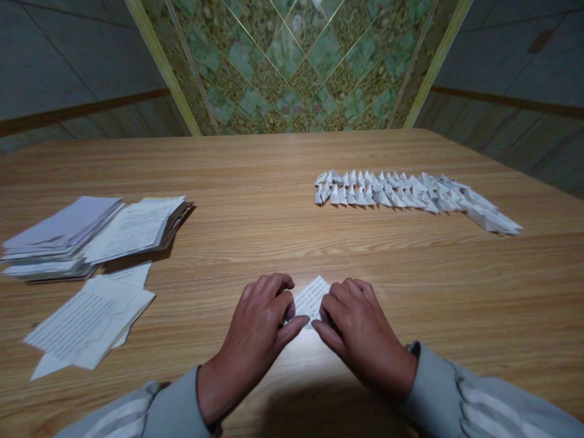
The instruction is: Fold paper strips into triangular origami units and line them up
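A small folded piece of printed paper (314,294) lies at the near middle of the table, one corner pointing away from me. My left hand (264,322) grips its left side, fingers curled and thumb along the near edge. On the opposite side, my right hand (356,322) holds the paper with bent fingers, its thumb also at the near edge. The two thumb tips almost meet. Both hands cover the paper's side corners, so how it is folded there is hidden.
Two rows of folded paper boats (387,191) stand at the back right of the wooden table (237,225). At the left sit a stack of papers (64,228) and several loose printed sheets (86,316). A tiled wall (292,73) rises behind the table.
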{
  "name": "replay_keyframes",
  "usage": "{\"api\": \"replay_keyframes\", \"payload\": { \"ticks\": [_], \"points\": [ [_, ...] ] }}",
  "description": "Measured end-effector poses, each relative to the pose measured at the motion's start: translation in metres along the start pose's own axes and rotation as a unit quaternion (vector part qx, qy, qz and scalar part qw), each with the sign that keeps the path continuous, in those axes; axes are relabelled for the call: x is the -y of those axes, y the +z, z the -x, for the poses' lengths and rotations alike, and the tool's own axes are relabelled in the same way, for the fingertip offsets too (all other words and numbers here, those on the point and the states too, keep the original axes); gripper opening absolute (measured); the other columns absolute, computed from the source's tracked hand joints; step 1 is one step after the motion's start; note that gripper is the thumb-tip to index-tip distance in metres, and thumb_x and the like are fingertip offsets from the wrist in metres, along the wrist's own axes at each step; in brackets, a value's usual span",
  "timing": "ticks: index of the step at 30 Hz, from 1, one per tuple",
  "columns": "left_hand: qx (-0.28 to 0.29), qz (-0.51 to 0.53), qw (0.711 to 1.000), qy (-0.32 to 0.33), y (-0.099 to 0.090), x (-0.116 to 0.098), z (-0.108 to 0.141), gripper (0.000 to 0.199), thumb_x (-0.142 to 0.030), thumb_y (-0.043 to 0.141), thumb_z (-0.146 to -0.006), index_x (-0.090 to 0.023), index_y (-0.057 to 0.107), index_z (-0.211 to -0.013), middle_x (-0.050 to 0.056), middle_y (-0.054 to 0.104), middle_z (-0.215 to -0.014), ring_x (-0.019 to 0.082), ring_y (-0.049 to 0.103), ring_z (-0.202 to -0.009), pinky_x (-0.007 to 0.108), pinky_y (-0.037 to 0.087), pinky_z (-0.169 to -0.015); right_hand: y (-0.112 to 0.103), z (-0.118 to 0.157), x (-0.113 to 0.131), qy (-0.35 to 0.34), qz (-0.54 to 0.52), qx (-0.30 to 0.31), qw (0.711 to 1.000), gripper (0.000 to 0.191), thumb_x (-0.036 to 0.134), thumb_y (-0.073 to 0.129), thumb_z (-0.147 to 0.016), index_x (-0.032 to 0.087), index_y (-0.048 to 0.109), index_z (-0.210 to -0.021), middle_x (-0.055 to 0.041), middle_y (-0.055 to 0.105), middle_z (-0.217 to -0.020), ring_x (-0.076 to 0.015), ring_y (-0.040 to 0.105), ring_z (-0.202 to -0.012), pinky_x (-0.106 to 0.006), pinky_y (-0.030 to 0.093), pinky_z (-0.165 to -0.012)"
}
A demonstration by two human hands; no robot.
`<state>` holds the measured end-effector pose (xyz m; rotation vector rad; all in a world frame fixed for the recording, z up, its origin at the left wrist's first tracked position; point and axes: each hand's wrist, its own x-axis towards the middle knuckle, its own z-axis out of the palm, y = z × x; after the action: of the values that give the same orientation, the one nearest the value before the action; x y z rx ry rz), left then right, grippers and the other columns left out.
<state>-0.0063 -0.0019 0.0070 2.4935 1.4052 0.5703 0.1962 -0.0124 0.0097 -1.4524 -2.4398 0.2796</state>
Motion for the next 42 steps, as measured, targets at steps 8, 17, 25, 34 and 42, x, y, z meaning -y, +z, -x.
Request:
{"api": "replay_keyframes", "payload": {
  "ticks": [8, 17, 25, 34, 42],
  "points": [
    [-0.027, -0.015, 0.999, 0.017, 0.0, 0.002, 0.002, 0.02, -0.03, 0.074, -0.084, -0.019, 0.058, -0.085, 0.006, 0.062, -0.101, 0.025, 0.054, -0.09, 0.037, 0.041, -0.073, -0.01, 0.0, -0.004, -0.032, 0.005, 0.038, 0.999, 0.016, 0.027, 0.073, -0.087, 0.021, 0.061, -0.096, -0.0052, 0.064, -0.097, -0.0254, 0.052, -0.093, -0.04, 0.034, -0.086],
    [-0.049, -0.079, 0.962, 0.256, -0.003, -0.005, 0.002, 0.02, -0.022, 0.046, -0.102, -0.018, 0.065, -0.099, 0.003, 0.065, -0.078, 0.019, 0.055, -0.071, 0.034, 0.039, -0.064, -0.01, 0.001, -0.011, -0.031, -0.041, 0.033, 0.998, 0.012, 0.028, 0.068, -0.091, 0.022, 0.061, -0.097, -0.0032, 0.064, -0.096, -0.0234, 0.052, -0.095, -0.04, 0.032, -0.089],
    [-0.082, -0.092, 0.951, 0.284, -0.008, -0.009, -0.003, 0.026, -0.014, 0.04, -0.102, -0.015, 0.064, -0.096, 0.004, 0.064, -0.072, 0.016, 0.058, -0.063, 0.027, 0.043, -0.056, -0.032, -0.003, -0.032, -0.159, -0.068, 0.023, 0.985, 0.018, 0.032, 0.068, -0.09, 0.021, 0.063, -0.103, -0.005, 0.064, -0.101, -0.0218, 0.052, -0.098, -0.038, 0.033, -0.089],
    [-0.002, -0.09, 0.962, 0.256, -0.002, -0.011, 0.014, 0.021, -0.021, 0.043, -0.102, -0.018, 0.063, -0.111, 0.006, 0.067, -0.088, 0.021, 0.061, -0.08, 0.033, 0.05, -0.068, -0.038, -0.003, -0.043, -0.198, -0.117, 0.09, 0.969, 0.006, 0.025, 0.065, -0.092, 0.024, 0.071, -0.092, -0.002, 0.071, -0.104, -0.0183, 0.058, -0.099, -0.038, 0.033, -0.095],
    [0.068, -0.08, 0.97, 0.22, -0.005, -0.016, 0.029, 0.046, -0.046, 0.054, -0.096, -0.019, 0.052, -0.134, 0.013, 0.065, -0.115, 0.03, 0.059, -0.103, 0.045, 0.049, -0.086, -0.036, -0.012, -0.052, -0.149, -0.199, 0.094, 0.964, 0.008, 0.027, 0.071, -0.09, 0.022, 0.074, -0.084, -0.0011, 0.073, -0.09, -0.0161, 0.063, -0.089, -0.032, 0.038, -0.084]
  ]
}}
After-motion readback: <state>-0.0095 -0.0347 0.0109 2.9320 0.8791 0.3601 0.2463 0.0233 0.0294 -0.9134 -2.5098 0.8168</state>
